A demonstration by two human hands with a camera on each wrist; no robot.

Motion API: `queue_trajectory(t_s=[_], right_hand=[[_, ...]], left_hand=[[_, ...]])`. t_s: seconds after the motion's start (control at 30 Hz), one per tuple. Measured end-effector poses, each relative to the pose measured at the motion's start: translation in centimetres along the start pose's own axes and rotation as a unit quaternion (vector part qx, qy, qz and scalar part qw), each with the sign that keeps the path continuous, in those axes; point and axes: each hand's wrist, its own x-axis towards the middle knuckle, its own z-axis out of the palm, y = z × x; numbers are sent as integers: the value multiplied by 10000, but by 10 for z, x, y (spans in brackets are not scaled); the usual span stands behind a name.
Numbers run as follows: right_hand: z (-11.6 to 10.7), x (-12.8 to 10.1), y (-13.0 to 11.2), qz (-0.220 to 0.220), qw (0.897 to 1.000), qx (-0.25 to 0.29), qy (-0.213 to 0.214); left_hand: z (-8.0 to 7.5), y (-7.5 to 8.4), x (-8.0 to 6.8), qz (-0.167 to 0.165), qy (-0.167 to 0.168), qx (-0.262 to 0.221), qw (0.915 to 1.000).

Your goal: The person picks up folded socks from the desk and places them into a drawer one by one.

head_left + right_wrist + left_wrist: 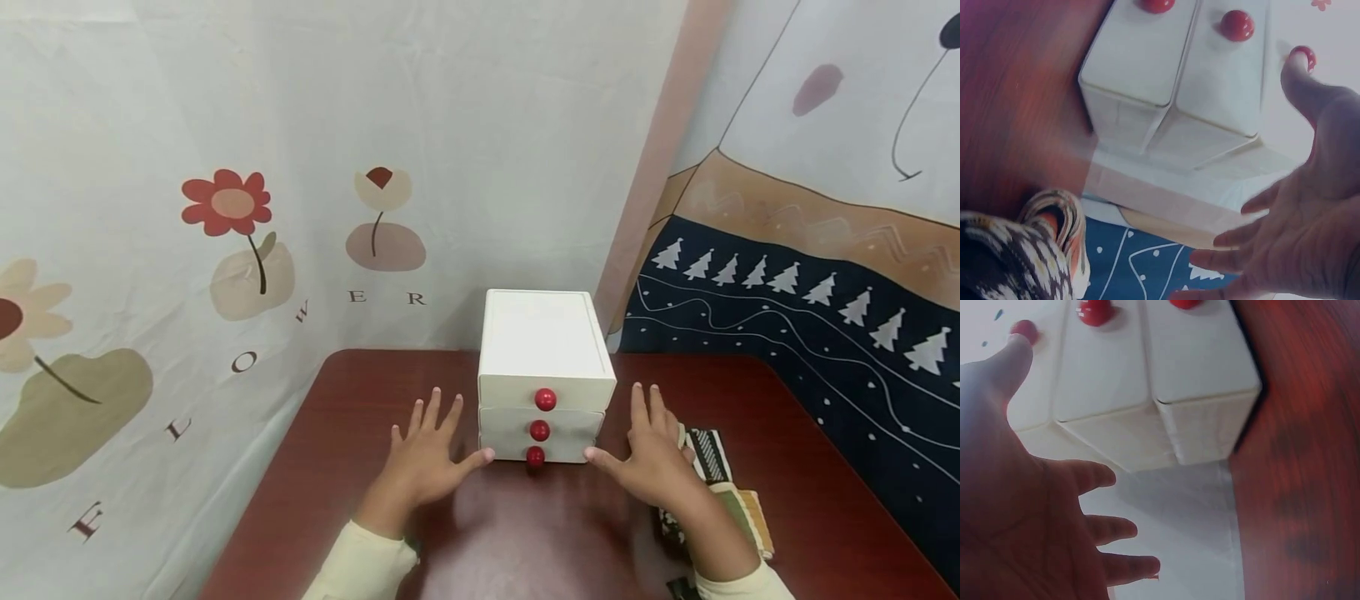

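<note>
We see a small white drawer chest (542, 367) standing at the back of the dark red table (375, 400), close to the cloth-hung wall, with three drawers, each with a red knob (545, 399). Our left hand (424, 460) lies flat on the table just left of the chest, fingers spread and straight, its thumb tip at the chest's lower left corner; our right hand (654, 461) mirrors it just right of the chest, thumb at the lower right corner. Neither hand holds anything. Beside the right hand, further from the chest, lies a folded patterned cloth (720, 479). We judge the main risk to be the chest's lightness: pressing from one side only could slide or twist it on the smooth tabletop, and pulling a knob without steadying the chest could drag the whole thing forward or tip it. The drawers already sit slightly uneven, so a squeeze at the corners may jam the lowest one. The right wrist could also catch the cloth.
</note>
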Motion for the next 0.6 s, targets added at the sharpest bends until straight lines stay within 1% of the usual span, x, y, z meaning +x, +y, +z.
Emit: queue_trajectory(t_s=[0.17,0.3,0.47,0.53,0.6], right_hand=[[-1,-6,-9,292,9990,53,322],[1,-9,-16,415,9981,104,453],[8,-14,-25,368,9966,59,741],[11,-17,-28,378,9954,134,873],[16,-21,-32,383,9938,325,993]], left_hand=[[-8,7,-1,90,-33,-585,9982],[-12,11,0,108,-64,-1077,9941],[-13,14,2,151,-6,-1742,9846],[-12,15,3,187,50,-1978,9801],[-12,17,4,213,123,-2157,9761]])
